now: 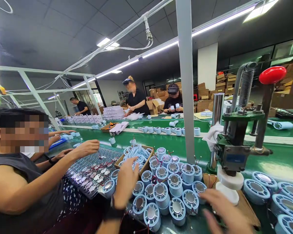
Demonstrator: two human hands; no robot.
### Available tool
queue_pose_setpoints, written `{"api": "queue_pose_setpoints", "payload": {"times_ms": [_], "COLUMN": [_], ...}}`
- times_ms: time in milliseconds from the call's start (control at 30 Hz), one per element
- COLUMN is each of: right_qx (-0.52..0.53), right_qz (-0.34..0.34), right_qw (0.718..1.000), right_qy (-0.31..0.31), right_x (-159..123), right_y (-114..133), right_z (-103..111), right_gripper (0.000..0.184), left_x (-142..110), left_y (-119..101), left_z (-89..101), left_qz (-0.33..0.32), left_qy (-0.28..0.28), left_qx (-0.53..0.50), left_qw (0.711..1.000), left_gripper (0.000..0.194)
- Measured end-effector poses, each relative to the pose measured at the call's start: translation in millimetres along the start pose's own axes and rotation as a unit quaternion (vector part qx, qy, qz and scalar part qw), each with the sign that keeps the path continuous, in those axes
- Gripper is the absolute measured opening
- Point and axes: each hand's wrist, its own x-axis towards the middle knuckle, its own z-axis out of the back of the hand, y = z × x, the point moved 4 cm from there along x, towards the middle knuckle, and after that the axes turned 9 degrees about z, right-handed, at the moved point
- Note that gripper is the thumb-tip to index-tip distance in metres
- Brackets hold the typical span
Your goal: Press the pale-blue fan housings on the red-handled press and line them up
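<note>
My left hand (127, 180) is over the near edge of a cardboard box (147, 164) filled with light-blue plastic rings (138, 152). Its fingers look stretched and a little blurred, and I see nothing held in them. My right hand (228, 211), smeared by motion, has thumb and fingers apart at the lower right, beside the hand press (236, 156) and its white round pads (227, 192). Between my hands stand many stacked light-blue round housings (161, 191) with silver discs on top and thin wires.
Left of me a co-worker's hand (86, 149) holds a small wired part above a mat of metallic pieces (95, 175). More blue housings (289, 204) sit right of the press. A grey post (185, 81) rises ahead, with a green conveyor (107, 136) behind.
</note>
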Motion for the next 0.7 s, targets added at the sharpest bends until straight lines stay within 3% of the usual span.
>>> {"api": "queue_pose_setpoints", "payload": {"times_ms": [67, 167, 300, 400, 533, 600, 700], "right_qx": [-0.017, -0.09, -0.128, -0.117, -0.111, -0.108, -0.089], "right_qz": [-0.032, -0.139, -0.225, -0.269, -0.287, -0.282, -0.276], "right_qw": [0.995, 0.971, 0.945, 0.932, 0.927, 0.93, 0.939], "right_qy": [0.09, 0.174, 0.201, 0.212, 0.215, 0.209, 0.184], "right_x": [-11.9, 1.6, 25.0, 28.4, 34.3, 41.0, 51.2], "right_y": [46.6, 83.5, 95.7, 96.7, 99.6, 100.2, 98.7], "right_z": [-56.2, -110.1, -134.2, -139.1, -139.7, -138.6, -134.5], "right_gripper": [0.042, 0.059, 0.057, 0.05, 0.048, 0.044, 0.041], "left_x": [54.2, 90.5, 94.2, 95.6, 79.3, 51.9, -6.1], "left_y": [36.8, 69.1, 86.2, 87.8, 76.6, 66.9, 54.4], "left_z": [-0.7, -18.0, -35.3, -27.9, -4.1, 1.5, -7.8], "left_qz": [0.027, 0.036, 0.03, 0.039, 0.061, 0.072, 0.103], "left_qy": [0.002, 0.026, 0.027, -0.001, -0.064, -0.101, -0.14], "left_qx": [0.051, 0.091, 0.074, 0.013, -0.099, -0.158, -0.241], "left_qw": [0.998, 0.995, 0.996, 0.999, 0.991, 0.98, 0.955], "left_gripper": [0.033, 0.023, 0.017, 0.013, 0.01, 0.02, 0.04]}}
